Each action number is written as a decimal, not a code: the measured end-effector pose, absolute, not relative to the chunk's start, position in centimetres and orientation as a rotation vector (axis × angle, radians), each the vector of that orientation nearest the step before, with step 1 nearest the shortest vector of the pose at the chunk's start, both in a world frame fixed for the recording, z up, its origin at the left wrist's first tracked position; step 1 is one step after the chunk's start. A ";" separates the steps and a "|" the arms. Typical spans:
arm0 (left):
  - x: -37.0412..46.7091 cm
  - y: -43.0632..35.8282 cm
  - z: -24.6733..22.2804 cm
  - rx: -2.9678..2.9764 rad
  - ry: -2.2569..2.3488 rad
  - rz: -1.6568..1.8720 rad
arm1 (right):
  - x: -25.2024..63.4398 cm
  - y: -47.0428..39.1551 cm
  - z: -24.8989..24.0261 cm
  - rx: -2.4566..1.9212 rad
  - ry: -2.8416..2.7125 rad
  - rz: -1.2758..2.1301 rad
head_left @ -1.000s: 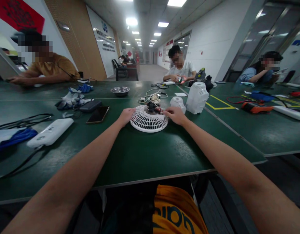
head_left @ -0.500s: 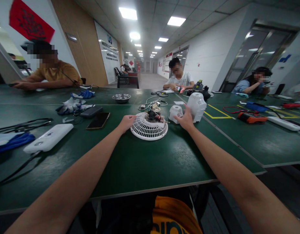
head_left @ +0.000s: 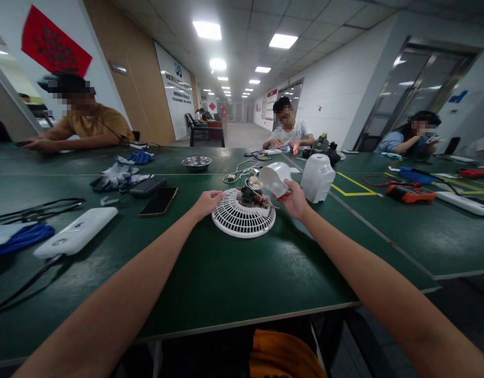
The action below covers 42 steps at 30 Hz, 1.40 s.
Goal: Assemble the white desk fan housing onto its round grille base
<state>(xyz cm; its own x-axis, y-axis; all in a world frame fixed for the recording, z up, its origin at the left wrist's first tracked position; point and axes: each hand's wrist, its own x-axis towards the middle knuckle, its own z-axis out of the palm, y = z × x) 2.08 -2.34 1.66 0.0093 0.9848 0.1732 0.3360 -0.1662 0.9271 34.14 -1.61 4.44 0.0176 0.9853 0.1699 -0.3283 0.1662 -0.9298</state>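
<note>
A round white fan grille [head_left: 242, 223] lies on the green table, with a dark motor and wiring [head_left: 252, 197] on top of it. My left hand [head_left: 209, 203] pinches the grille's left rim. My right hand [head_left: 295, 199] holds a white plastic cover [head_left: 274, 177], raised and tilted just right of the motor, its hollow side partly turned to me. Right of that hand a taller white housing [head_left: 317, 178] stands upright on the table. A white cable [head_left: 242, 170] lies behind the grille.
Left are a phone [head_left: 158, 201], a white power bank [head_left: 76, 231], gloves [head_left: 118, 176] and a dark case [head_left: 148, 185]. A metal bowl [head_left: 196, 163] sits farther back. An orange tool [head_left: 410, 194] lies right. People sit across the table.
My right hand has lifted the small white cover off the table, moved it left toward the motor and tipped it. My left hand stays at the grille's rim.
</note>
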 end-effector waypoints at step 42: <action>3.7 -5.1 5.3 2.234 1.508 1.204 | 32.2 -6.0 5.5 -0.849 -2.076 0.563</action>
